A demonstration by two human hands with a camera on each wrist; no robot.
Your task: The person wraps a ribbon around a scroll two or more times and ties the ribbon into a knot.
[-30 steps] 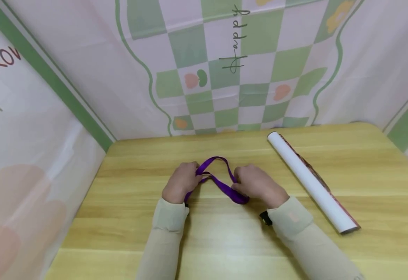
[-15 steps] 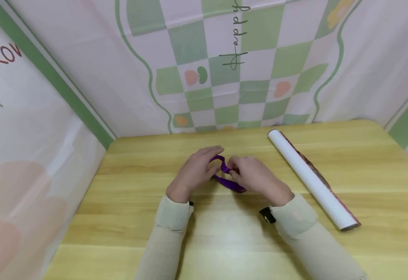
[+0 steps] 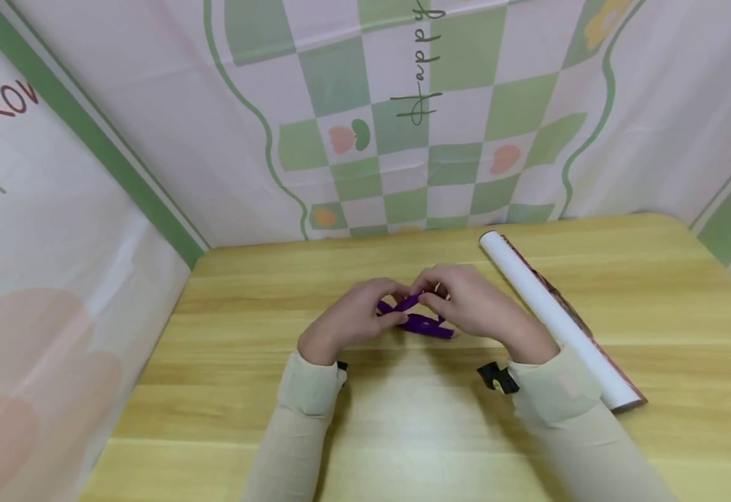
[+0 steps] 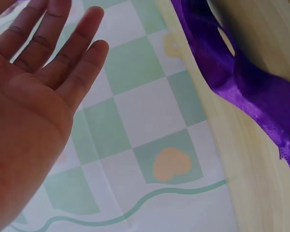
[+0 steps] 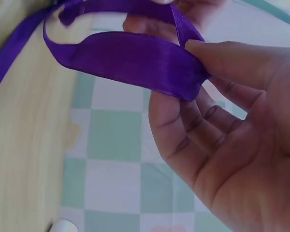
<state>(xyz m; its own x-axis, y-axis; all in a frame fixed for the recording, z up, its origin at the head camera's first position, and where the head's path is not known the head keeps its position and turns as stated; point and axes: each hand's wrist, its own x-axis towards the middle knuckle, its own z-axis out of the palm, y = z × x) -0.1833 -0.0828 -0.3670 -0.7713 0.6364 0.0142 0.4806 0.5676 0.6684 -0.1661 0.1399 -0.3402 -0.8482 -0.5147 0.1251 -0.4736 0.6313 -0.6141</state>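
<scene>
Beige cloth sleeves (image 3: 293, 446) are crossing the bottom edge. At centre, the left hand (image 3: 351, 312) is pinching a looped purple satin ribbon (image 3: 425, 325), and the right hand (image 3: 481, 305) is pinching its fold, above a yellowish wood-grain table (image 3: 403, 439). A rolled white sheet with a reddish edge (image 3: 538, 296) is lying diagonally at right; green-checked pale fabric (image 3: 456, 167) is filling the top.

Purple ribbon (image 5: 130, 63), green-checked backdrop (image 3: 460, 115)
</scene>
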